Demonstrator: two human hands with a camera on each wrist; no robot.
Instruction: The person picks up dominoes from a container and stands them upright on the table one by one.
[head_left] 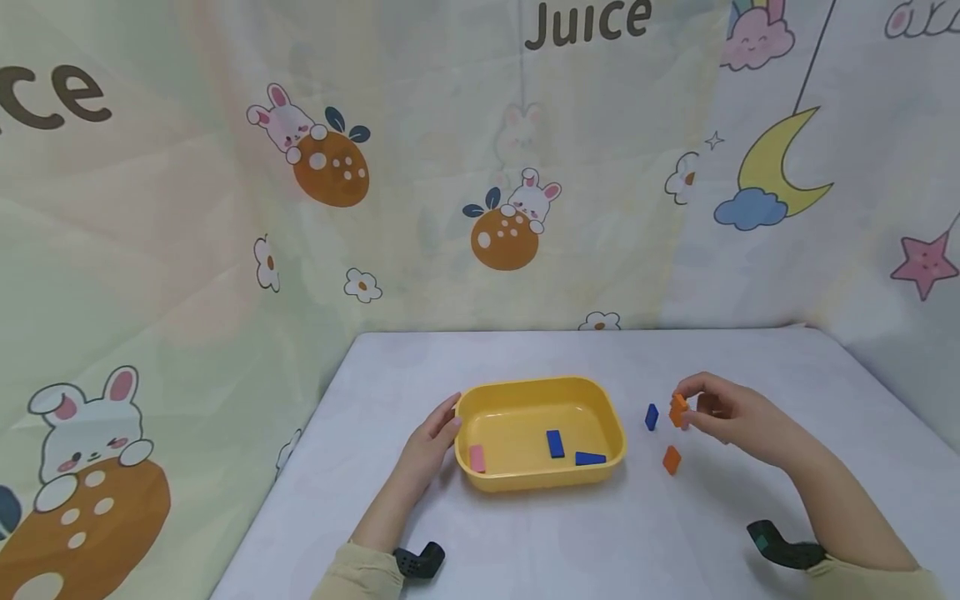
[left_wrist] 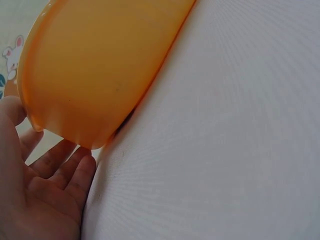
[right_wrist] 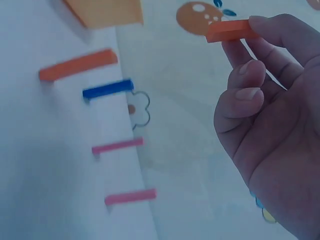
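Observation:
My left hand (head_left: 429, 446) grips the left end of a yellow tray (head_left: 540, 481), thumb at the rim and fingers against the outer wall. Inside the tray lie a pink block (head_left: 477, 458) and two blue blocks, one (head_left: 555, 444) near the middle and another (head_left: 590, 458) by the front right. An orange block (right_wrist: 232, 31) is pinched between thumb and fingertips of my right hand (head_left: 738, 417), raised off the table. Near that hand stand a second orange block (head_left: 671, 459) and a blue block (head_left: 652, 417). Two pink blocks (right_wrist: 131, 196) show only in the right wrist view.
A white cloth covers the table (head_left: 525, 542). Behind it hangs a printed curtain (head_left: 420, 250) with rabbits, flowers and a moon. Each wrist wears a black device, one on the left (head_left: 420, 560) and one on the right (head_left: 783, 546).

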